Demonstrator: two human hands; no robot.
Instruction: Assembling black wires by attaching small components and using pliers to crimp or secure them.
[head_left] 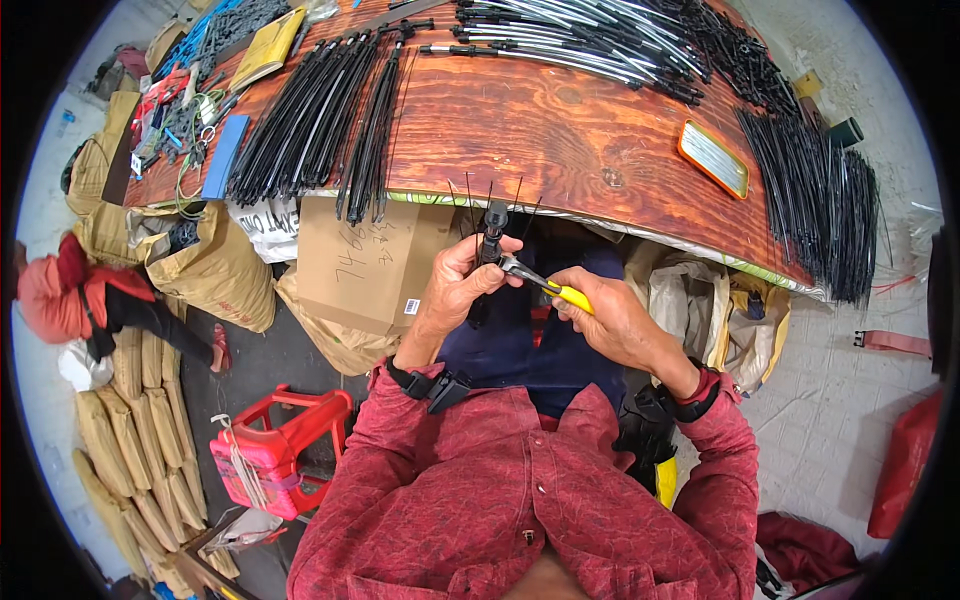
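Observation:
My left hand [455,285] is closed around the black hub of an umbrella frame [494,222], held upright over my lap near the table's edge. A few thin dark ribs stick up from it. In my right hand [625,325] is a pair of pliers [570,295] with yellow-and-black handles. Their metal jaws reach left to the hub, beside my left fingertips. Whether the jaws grip a piece there is too small to tell. The lower part of the frame is mostly hidden by my left hand and dark trousers.
Bundles of black ribs [310,120] overhang the wooden table [500,130] at left, and more [815,200] at right. Silver shafts [580,45] lie at the back, near an orange-rimmed tin [714,158]. A cardboard box [365,260] stands below. A red stool [285,440] and another person [90,300] are leftward.

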